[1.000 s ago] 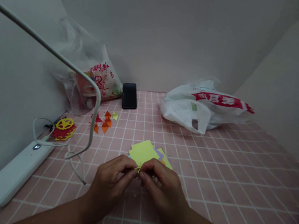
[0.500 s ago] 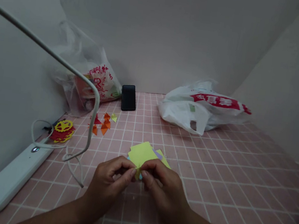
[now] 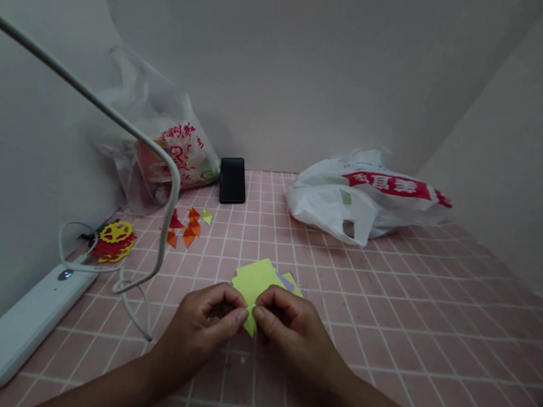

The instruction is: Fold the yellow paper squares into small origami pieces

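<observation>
Between my fingertips is a small folded piece of yellow paper, its pointed end hanging down. My left hand pinches it from the left with thumb and forefinger. From the other side my right hand grips it the same way, thumb against forefinger. Just beyond the hands lies a loose stack of paper sheets, yellow on top with a purple corner showing at its right. The fingers cover part of the folded piece, so its full shape cannot be made out.
Several small folded paper pieces in orange, red and yellow lie at the left. Near them are red and yellow cut-outs, a white power strip and a cable. A phone and plastic bags sit at the back.
The yellow piece has turned a little between my fingers, and its lower point now shows more clearly. Both hands keep their pinch in nearly the same place.
</observation>
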`<state>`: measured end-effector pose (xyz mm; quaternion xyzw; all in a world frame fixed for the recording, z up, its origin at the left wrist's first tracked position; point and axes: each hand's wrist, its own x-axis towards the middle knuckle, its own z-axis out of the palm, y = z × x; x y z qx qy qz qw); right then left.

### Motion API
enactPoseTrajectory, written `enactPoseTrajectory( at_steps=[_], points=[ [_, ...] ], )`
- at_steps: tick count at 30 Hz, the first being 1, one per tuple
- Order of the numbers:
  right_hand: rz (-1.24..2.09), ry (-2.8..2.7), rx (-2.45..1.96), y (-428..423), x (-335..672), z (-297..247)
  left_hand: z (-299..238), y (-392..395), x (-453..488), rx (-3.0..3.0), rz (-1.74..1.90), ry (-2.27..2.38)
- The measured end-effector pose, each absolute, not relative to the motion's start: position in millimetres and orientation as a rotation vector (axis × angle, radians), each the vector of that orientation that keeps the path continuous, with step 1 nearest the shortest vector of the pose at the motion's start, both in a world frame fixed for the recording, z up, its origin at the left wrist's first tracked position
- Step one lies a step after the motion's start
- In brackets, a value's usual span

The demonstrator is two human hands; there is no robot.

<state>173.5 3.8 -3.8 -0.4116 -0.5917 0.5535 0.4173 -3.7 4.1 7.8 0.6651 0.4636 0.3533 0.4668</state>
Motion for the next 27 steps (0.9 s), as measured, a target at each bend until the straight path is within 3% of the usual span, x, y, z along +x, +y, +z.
enactPoseTrajectory(
  at_steps=[12, 27],
  points=[
    [1.627, -1.360, -0.942, 4.6, 169.4, -6.3, -0.1, 7.4, -4.4, 1.164, 0.981, 1.193],
    [1.431, -1.313, -0.942, 2.2, 169.6, -11.6, -8.4, 2.7, 5.0, 0.680, 0.857, 0.889]
  ],
)
